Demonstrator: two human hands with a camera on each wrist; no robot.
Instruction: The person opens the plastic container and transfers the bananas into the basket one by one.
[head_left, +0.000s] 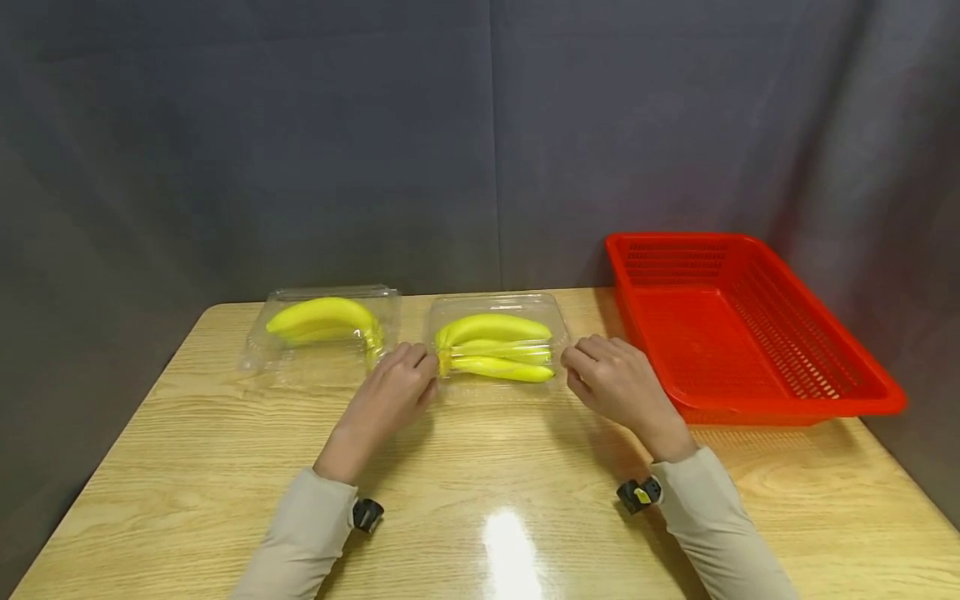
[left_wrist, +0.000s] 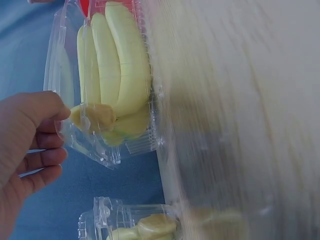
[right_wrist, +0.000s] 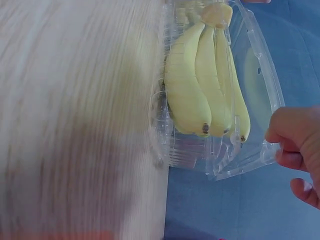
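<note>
A clear plastic clamshell box (head_left: 498,302) holding a bunch of yellow bananas (head_left: 495,323) lies on the table between the two hands. The left hand (head_left: 396,385) pinches the lid's edge at the left front corner, thumb and forefinger together, as the left wrist view shows. At the opposite front corner the right hand (head_left: 618,385) pinches the same lid's edge between thumb and forefinger. Seen from both wrists, the lid (right_wrist: 265,60) stands partly raised at a slant above the bananas. The stem end (left_wrist: 95,117) points toward the left hand.
Left of the left hand, a second clear clamshell box (head_left: 337,291) holds more bananas (head_left: 322,312). A red plastic basket (head_left: 787,407) with slotted walls stands on the right side of the wooden table (head_left: 450,483). A dark grey curtain (head_left: 360,150) hangs behind the table.
</note>
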